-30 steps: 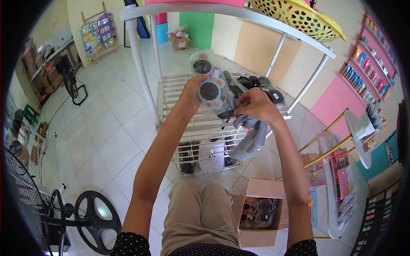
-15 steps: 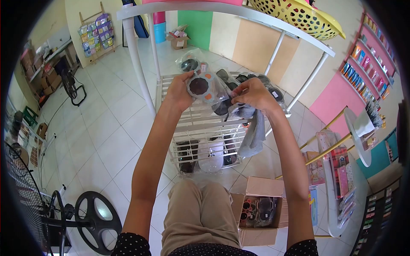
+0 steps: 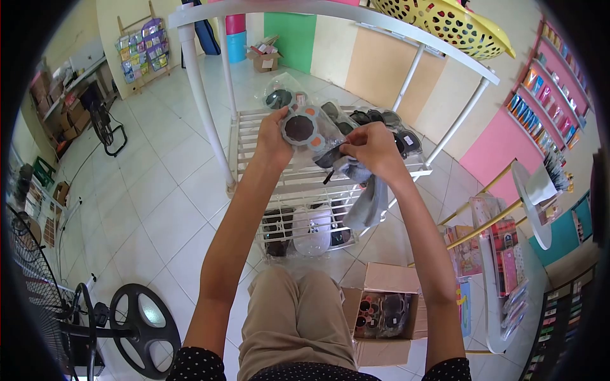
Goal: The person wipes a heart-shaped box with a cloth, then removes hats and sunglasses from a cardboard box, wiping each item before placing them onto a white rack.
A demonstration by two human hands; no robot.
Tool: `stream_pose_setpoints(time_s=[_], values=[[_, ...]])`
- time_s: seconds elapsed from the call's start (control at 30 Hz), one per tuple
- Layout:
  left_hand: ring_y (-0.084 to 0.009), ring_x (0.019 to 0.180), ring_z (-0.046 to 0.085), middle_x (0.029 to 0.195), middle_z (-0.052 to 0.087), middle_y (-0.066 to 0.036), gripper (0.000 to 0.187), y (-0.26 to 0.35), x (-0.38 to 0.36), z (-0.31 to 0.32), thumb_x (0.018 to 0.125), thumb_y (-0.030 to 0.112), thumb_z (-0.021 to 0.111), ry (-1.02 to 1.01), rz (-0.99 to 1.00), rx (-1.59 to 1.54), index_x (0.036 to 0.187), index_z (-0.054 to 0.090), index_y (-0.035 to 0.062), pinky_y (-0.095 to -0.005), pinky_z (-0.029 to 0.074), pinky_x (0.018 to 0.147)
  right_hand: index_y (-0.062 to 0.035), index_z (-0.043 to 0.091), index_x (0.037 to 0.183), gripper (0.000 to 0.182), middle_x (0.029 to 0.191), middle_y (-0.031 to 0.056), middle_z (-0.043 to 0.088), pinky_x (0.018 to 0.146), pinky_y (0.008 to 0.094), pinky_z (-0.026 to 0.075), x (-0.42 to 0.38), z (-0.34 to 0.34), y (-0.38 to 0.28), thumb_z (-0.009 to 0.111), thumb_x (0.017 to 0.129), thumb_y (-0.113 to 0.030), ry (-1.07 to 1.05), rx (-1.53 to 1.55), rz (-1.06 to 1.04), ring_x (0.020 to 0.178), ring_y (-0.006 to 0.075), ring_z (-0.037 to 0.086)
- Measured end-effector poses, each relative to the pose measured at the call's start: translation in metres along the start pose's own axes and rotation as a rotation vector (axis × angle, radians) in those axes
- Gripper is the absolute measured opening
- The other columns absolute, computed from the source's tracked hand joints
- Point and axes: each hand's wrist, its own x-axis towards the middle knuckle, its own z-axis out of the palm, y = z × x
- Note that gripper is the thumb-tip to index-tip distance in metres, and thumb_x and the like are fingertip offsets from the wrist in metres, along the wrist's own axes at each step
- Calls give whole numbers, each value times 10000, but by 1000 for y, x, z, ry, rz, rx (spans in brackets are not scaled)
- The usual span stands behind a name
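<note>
My left hand [image 3: 274, 141] is closed on grey flower-shaped sunglasses [image 3: 298, 129] with orange petals and dark round lenses, inside a clear plastic bag. Fingers of my right hand [image 3: 376, 149] pinch the bag's right side, while a grey cloth [image 3: 370, 206] hangs beneath that same hand. Both hands are above the upper shelf of a white slatted rack [image 3: 244, 152]. Just beyond them lie more bagged sunglasses [image 3: 406, 141], and another bagged dark-lensed pair [image 3: 279, 98] is behind my left hand. The far lens of the held pair is partly hidden.
On the rack's lower level are dark glasses and a white rounded item [image 3: 312, 233]. An open cardboard box [image 3: 384, 352] with packed sunglasses stands by my right knee. A yellow basket [image 3: 445, 22] rests on the rack's top. A black fan base [image 3: 143, 330] is at left.
My right hand has shifted slightly left and lower, with the grey cloth swinging left. The bagged sunglasses and left hand have moved a little to the right.
</note>
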Motion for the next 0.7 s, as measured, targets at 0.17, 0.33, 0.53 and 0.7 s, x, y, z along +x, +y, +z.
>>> stream_pose_setpoints(time_s=[0.17, 0.33, 0.53, 0.7], values=[[-217, 916, 516, 997, 528, -99, 252, -3, -7, 5, 848, 208, 343, 22, 40, -20, 1009, 465, 57, -375, 401, 820, 54, 601, 812, 209, 661, 106, 602, 538, 223, 434, 1, 4, 3, 655, 624, -19, -36, 50, -6, 578, 118, 560], [-226, 968, 491, 1055, 505, -122, 301, -1, -10, 8, 858, 175, 328, -16, 44, -84, 1091, 421, 8, -363, 366, 871, 37, 603, 835, 202, 656, 91, 596, 517, 202, 420, 2, 3, 0, 625, 634, 35, -39, 342, 19, 578, 101, 550], [-224, 956, 498, 1050, 507, -116, 297, -5, -14, 22, 856, 173, 327, 57, 88, -156, 1075, 418, -7, -357, 371, 871, 24, 618, 814, 193, 612, 64, 578, 466, 193, 383, -1, 6, 5, 606, 623, 47, 89, 471, -42, 520, 76, 508], [-222, 941, 501, 1007, 512, -106, 277, -14, -20, 24, 855, 166, 324, 99, 147, -176, 1050, 431, 1, -349, 376, 868, 11, 630, 792, 180, 591, 67, 576, 455, 209, 376, -8, 10, 5, 584, 620, 39, 209, 465, -81, 485, 74, 487]])
